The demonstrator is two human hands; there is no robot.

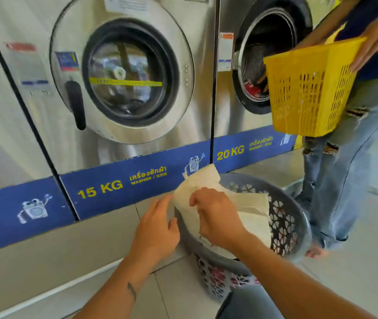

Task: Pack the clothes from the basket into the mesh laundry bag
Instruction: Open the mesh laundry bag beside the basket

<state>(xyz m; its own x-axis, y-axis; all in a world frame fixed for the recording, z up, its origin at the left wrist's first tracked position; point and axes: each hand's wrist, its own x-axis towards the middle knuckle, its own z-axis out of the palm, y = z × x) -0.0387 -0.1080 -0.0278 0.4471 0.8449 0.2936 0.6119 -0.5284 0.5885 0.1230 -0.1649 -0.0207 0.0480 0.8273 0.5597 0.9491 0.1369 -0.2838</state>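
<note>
— What is the right hand (215, 215) doing?

— Its fingers are curled down, pinching the white mesh bag (208, 187) near the upper edge.

— And the left hand (156, 229)?

— Spread and relaxed, fingers straight, just beside the bag's left edge. Whether the fingertips touch the cloth, I cannot tell.

— Where is the bag?

— Draped over the grey basket (298, 217), which stands on the floor by the washer (123, 72) marked 15 KG. One corner of the bag sticks up; the rest lies flat across the basket's mouth.

— Any clothes?

— Pink-patterned cloth shows through the basket's flower-shaped holes.

— Anyone else?

— A person in jeans (335, 180) holds a yellow basket (307, 88) at the open washer on the right.
</note>
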